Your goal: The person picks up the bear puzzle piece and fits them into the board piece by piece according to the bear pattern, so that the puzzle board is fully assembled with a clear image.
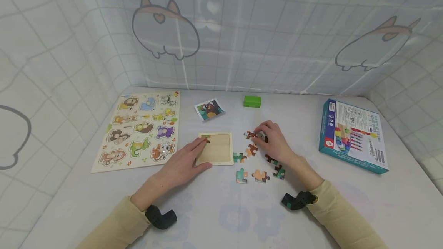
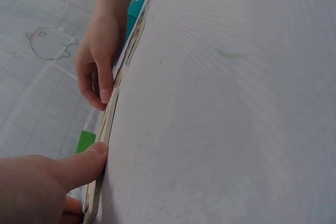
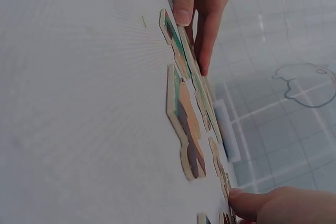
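Head view: the left hand (image 1: 185, 162) is resting with fingers outstretched on the nine o'clock side of a wooden tray (image 1: 219, 152). Around the tray's two o'clock, the right hand (image 1: 274, 141) is pinching a brown puzzle piece (image 1: 250, 135); loose pieces (image 1: 260, 175) are lying toward four, a picture card (image 1: 210, 110) at twelve.

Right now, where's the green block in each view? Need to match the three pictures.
Head: upper middle of the picture, slightly right of centre, beyond the hands: green block.
Left wrist: lower left, partly hidden, just above the thumb of the left hand.
Right wrist: not in it.
Shared landmark: the left hand, at the puzzle tray left of centre in head, lower left in left wrist, top in right wrist.
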The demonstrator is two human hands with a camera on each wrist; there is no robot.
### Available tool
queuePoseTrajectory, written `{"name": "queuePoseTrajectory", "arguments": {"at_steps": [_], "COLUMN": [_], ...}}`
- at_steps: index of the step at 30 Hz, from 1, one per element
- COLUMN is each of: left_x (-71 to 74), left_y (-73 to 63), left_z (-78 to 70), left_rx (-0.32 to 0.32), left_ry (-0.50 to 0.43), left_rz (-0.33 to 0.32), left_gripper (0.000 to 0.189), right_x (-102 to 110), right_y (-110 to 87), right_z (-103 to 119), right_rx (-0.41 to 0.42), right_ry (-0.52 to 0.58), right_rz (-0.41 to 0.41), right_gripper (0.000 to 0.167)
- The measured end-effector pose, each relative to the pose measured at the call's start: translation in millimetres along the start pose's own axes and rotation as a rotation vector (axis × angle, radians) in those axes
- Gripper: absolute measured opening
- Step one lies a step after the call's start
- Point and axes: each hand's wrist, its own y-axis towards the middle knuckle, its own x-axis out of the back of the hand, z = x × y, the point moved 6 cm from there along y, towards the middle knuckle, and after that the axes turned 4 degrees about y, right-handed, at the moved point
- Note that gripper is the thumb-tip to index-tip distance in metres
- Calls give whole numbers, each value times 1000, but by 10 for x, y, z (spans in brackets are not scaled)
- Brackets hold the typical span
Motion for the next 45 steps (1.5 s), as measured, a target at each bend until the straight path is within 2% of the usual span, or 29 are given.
{"name": "queuePoseTrajectory", "arguments": {"at_steps": [12, 27, 34, 38, 40, 45], "left_x": [18, 15, 14, 5, 0, 1], "left_y": [-15, -28, -31, -31, -32, -36], "left_z": [-10, 6, 10, 2, -4, -6], "left_rx": [-3, -9, -8, -5, -11, -6], "left_ry": [-1, -2, 0, -4, -4, 3], "left_rz": [-3, -15, -15, -8, -9, -9], "left_gripper": [79, 79, 79, 79, 79, 79], "right_x": [-7, -33, -38, -23, -10, -5], "right_y": [-11, -14, -11, -24, -33, -23], "right_z": [56, 77, 67, 81, 105, 256], "right_rx": [81, 127, 126, 94, 74, 91], "right_ry": [-47, -46, -46, -32, -23, -18], "right_rz": [-2, -17, -10, 5, 11, 19], "right_gripper": [20, 19, 20, 21, 21, 21]}}
